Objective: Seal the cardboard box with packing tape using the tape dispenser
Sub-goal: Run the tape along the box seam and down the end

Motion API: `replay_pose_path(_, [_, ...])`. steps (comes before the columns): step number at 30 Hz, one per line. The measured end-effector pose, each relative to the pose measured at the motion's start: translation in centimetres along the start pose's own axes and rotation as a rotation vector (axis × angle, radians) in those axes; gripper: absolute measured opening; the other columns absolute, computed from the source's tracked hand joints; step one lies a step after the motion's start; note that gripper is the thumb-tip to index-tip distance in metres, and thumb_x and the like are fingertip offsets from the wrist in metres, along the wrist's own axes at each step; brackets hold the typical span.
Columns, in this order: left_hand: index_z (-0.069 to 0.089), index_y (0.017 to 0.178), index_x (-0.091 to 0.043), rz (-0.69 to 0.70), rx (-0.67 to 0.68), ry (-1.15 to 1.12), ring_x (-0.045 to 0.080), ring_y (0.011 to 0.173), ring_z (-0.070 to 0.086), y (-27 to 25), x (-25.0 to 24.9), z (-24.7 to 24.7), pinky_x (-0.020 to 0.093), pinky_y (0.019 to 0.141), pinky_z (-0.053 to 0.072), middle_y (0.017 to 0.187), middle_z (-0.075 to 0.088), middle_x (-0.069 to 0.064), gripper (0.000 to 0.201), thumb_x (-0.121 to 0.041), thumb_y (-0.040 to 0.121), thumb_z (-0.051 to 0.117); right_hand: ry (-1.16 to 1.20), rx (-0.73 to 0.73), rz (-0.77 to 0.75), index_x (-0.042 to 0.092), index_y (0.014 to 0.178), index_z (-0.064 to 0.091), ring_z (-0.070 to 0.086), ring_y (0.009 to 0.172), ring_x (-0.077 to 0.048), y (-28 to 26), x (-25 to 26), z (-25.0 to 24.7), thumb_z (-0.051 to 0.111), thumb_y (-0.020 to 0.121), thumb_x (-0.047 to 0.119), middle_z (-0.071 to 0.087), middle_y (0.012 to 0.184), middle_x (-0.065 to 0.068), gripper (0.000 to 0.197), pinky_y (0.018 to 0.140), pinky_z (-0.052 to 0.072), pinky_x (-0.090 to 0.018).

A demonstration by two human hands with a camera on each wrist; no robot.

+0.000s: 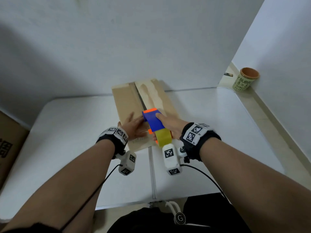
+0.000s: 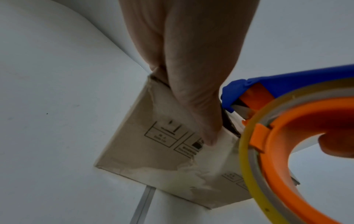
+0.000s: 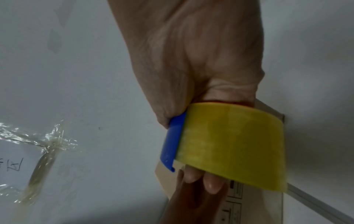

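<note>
A flat brown cardboard box lies on the white table, its two top flaps meeting at a centre seam. My left hand lies flat on the near left flap, fingers straight, pressing it down. My right hand grips the blue and orange tape dispenser, which sits on the seam at the box's near half. Its yellow tape roll points toward me. In the left wrist view the dispenser is just right of my fingers.
White walls close in behind and to the right of the table. A green cup with a brown rim stands on the floor at the far right. Another cardboard box sits left of the table. Crumpled clear tape shows in the right wrist view.
</note>
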State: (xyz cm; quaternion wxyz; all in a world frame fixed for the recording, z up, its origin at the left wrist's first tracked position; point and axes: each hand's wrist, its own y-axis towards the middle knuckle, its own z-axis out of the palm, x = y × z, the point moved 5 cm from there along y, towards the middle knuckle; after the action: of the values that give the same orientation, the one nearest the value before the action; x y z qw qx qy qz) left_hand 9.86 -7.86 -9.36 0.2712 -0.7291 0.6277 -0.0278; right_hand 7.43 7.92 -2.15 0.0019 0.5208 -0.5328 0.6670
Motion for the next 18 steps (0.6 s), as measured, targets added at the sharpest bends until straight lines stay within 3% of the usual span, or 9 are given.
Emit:
replay_pose_path(1, [0.002,0.147,-0.049,-0.008,0.005,0.0,0.017,0.147,-0.013,-0.2,-0.2,0.0,0.071,0.105,0.012,0.154,-0.001,-0.033,0.086,-0.062,0.082,0.056,0.037,-0.01,0.022,-0.001,0.093,0.056,0.066,0.047,-0.024,0.0,-0.4,-0.2,0.032,0.101,0.045,0.065,0.087,-0.025,0.053,0.048,0.057,-0.027])
replay_pose_path(3, [0.001,0.147,-0.047,-0.011,-0.019,0.024,0.021,0.148,-0.014,-0.5,-0.4,-0.3,0.072,0.106,0.013,0.155,-0.003,-0.031,0.086,-0.06,0.083,0.056,0.086,-0.009,0.008,-0.002,0.104,0.055,0.069,0.056,-0.026,-0.2,-0.3,-0.5,0.034,0.099,0.048,0.067,0.092,-0.024,0.055,0.053,0.059,-0.03])
replay_pose_path(6, [0.001,0.149,-0.044,-0.012,-0.005,0.026,0.021,0.148,-0.015,-0.4,-0.4,0.1,0.072,0.107,0.013,0.156,-0.004,-0.027,0.086,-0.06,0.084,0.055,0.014,-0.006,-0.001,0.009,0.127,0.051,0.069,0.099,-0.034,-0.2,-0.4,-0.9,0.041,0.087,0.06,0.066,0.113,-0.015,0.066,0.084,0.058,-0.046])
replay_pose_path(7, [0.002,0.149,-0.042,-0.013,-0.012,0.024,0.021,0.148,-0.014,-0.4,-0.4,0.1,0.071,0.107,0.013,0.157,-0.003,-0.026,0.085,-0.059,0.085,0.055,0.008,0.007,0.002,0.012,0.13,0.05,0.067,0.103,-0.035,-0.5,-0.6,-0.8,0.041,0.085,0.062,0.065,0.117,-0.015,0.068,0.087,0.056,-0.048])
replay_pose_path(8, [0.004,0.15,-0.039,-0.022,-0.036,0.01,0.021,0.148,-0.013,-0.4,-0.3,0.1,0.07,0.108,0.014,0.158,-0.002,-0.023,0.085,-0.057,0.085,0.055,0.021,0.012,0.021,0.009,0.126,0.05,0.068,0.098,-0.034,-1.0,-1.1,-0.8,0.04,0.087,0.061,0.065,0.114,-0.016,0.065,0.083,0.058,-0.045])
replay_pose_path(11, [0.009,0.152,-0.029,-0.034,-0.089,-0.004,0.019,0.148,-0.009,-0.5,-0.3,-0.2,0.067,0.11,0.016,0.16,-0.001,-0.016,0.086,-0.057,0.085,0.055,0.118,0.075,0.089,-0.002,0.111,0.05,0.068,0.056,-0.024,-2.3,-3.1,-0.4,0.033,0.101,0.043,0.062,0.093,-0.021,0.05,0.053,0.059,-0.028])
replay_pose_path(12, [0.009,0.152,-0.026,-0.029,-0.1,-0.014,0.019,0.149,-0.009,-0.3,-0.2,-0.1,0.066,0.111,0.017,0.16,-0.002,-0.014,0.088,-0.057,0.084,0.056,0.137,0.086,0.091,-0.003,0.111,0.05,0.066,0.049,-0.022,-2.3,-3.9,-0.6,0.032,0.102,0.042,0.061,0.091,-0.021,0.049,0.05,0.058,-0.027])
replay_pose_path(15, [0.003,0.152,-0.018,-0.042,-0.149,-0.063,0.018,0.149,-0.008,-0.6,0.0,-0.5,0.063,0.114,0.016,0.161,-0.008,-0.004,0.104,-0.057,0.078,0.064,0.182,0.092,0.097,-0.002,0.112,0.05,0.066,0.051,-0.022,-2.9,-3.9,-1.1,0.034,0.101,0.044,0.062,0.089,-0.018,0.051,0.052,0.057,-0.028])
replay_pose_path(18, [-0.003,0.152,-0.02,-0.114,-0.251,-0.147,0.023,0.148,-0.012,-1.3,0.2,-0.5,0.059,0.115,0.012,0.16,-0.016,0.005,0.117,-0.059,0.07,0.071,0.234,0.115,0.095,-0.001,0.11,0.052,0.063,0.064,-0.026,-3.8,-3.5,-0.5,0.034,0.1,0.047,0.061,0.101,-0.022,0.052,0.053,0.058,-0.029])
